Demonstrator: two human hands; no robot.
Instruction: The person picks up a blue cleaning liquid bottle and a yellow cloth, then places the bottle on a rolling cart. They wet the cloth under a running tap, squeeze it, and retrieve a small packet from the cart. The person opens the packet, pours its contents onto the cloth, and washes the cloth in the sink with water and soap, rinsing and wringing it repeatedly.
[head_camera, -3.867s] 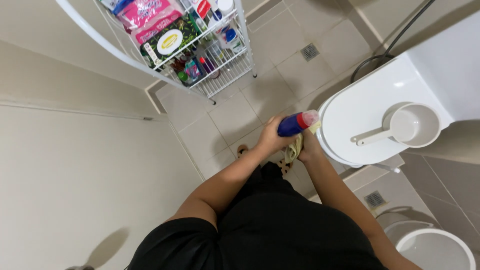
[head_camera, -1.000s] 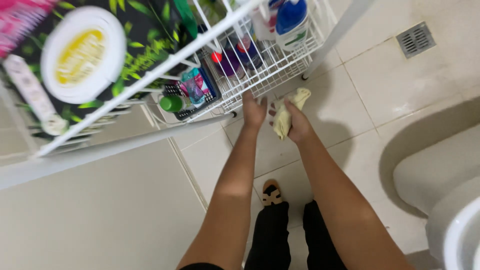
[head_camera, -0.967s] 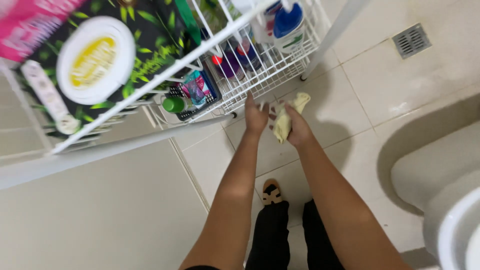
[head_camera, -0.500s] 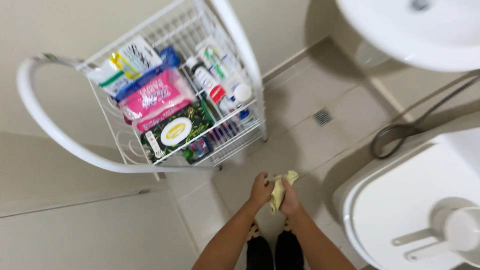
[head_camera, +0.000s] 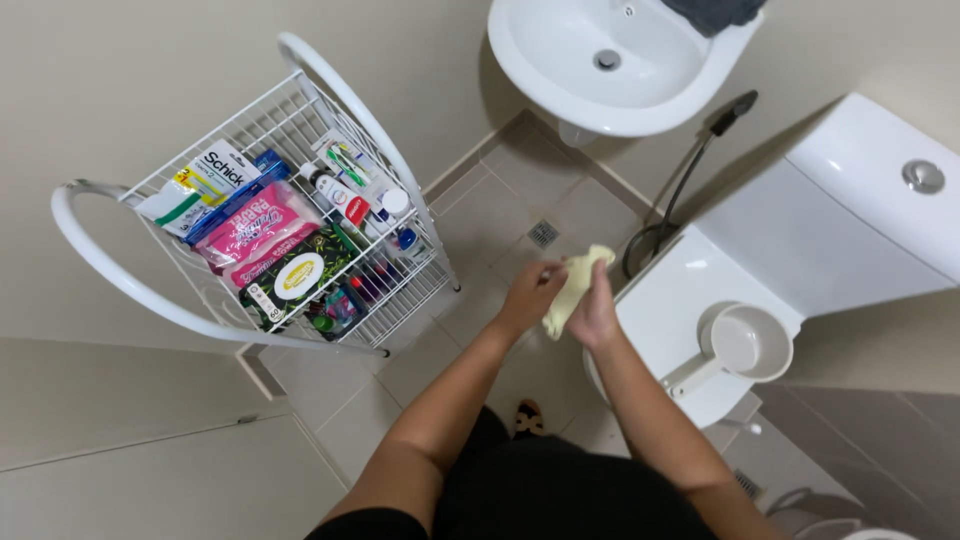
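Yellow cloth (head_camera: 570, 290) between fingers of both hands.

A soft, matt yellow cloth (head_camera: 572, 288) sits crumpled at centre frame. At upper left, a rack (head_camera: 330, 130) of glossy white-coated wire; at right, a smooth, shiny ceramic toilet (head_camera: 850, 190). The floor tiles (head_camera: 490, 215) look matt beige.

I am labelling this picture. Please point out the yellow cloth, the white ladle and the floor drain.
yellow cloth (head_camera: 572, 288), head view, middle of the cloth between the hands.
white ladle (head_camera: 745, 342), head view, inside of its bowl.
floor drain (head_camera: 543, 234), head view, centre of the grate.
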